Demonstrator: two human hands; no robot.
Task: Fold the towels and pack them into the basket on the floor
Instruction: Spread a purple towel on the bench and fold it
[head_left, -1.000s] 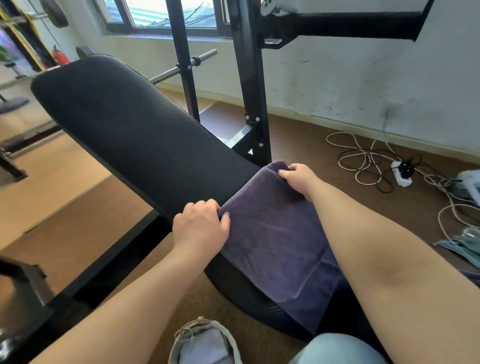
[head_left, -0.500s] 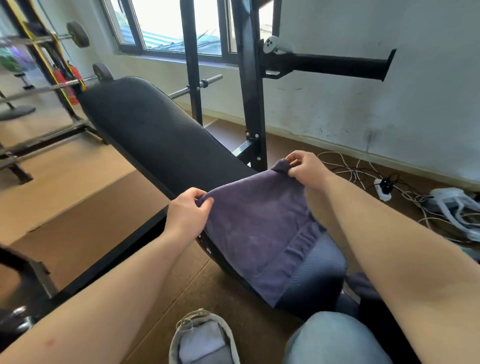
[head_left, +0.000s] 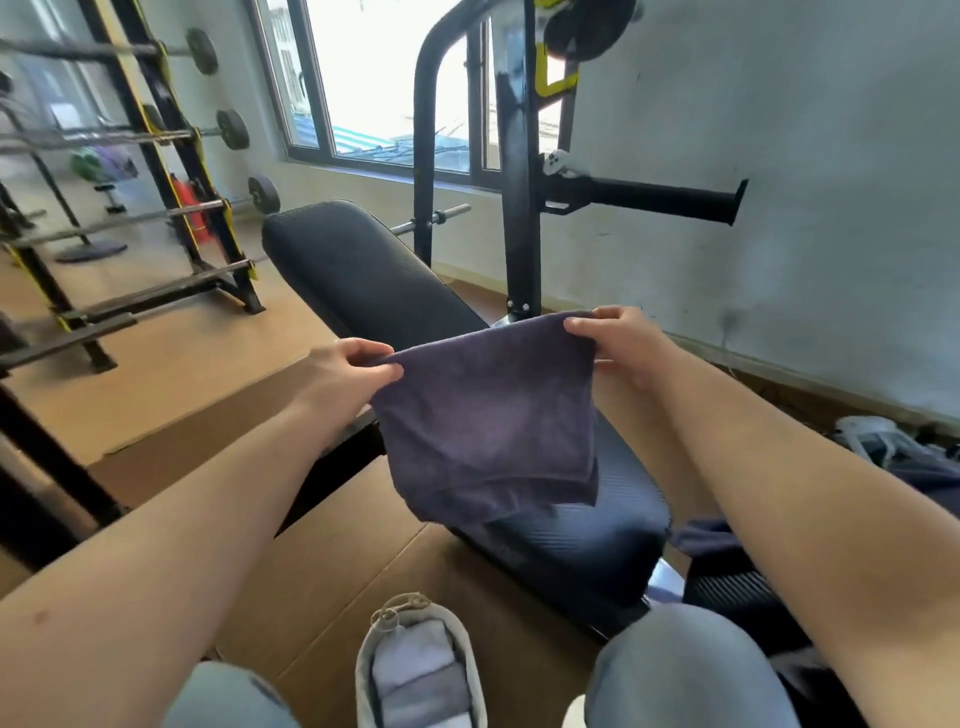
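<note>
A dark purple towel (head_left: 488, 421), folded double, hangs in the air above the black padded bench (head_left: 363, 270). My left hand (head_left: 345, 371) pinches its upper left corner. At the upper right corner my right hand (head_left: 618, 340) pinches the cloth the same way. The towel's lower edge droops just above the bench's near end. On the floor between my knees stands a small light grey basket (head_left: 363, 670) with white and grey folded towels (head_left: 415, 675) inside. More purple cloth (head_left: 701, 535) lies under my right forearm.
A black upright frame (head_left: 517, 208) with a padded side bar (head_left: 660, 200) rises behind the bench. Barbell racks (head_left: 171, 171) stand at the left on the brown floor. A white appliance (head_left: 878, 441) lies by the wall at the right.
Both hands have lifted the towel off the bench and hold it up by its top corners. The view has tilted upward, showing more of the room.
</note>
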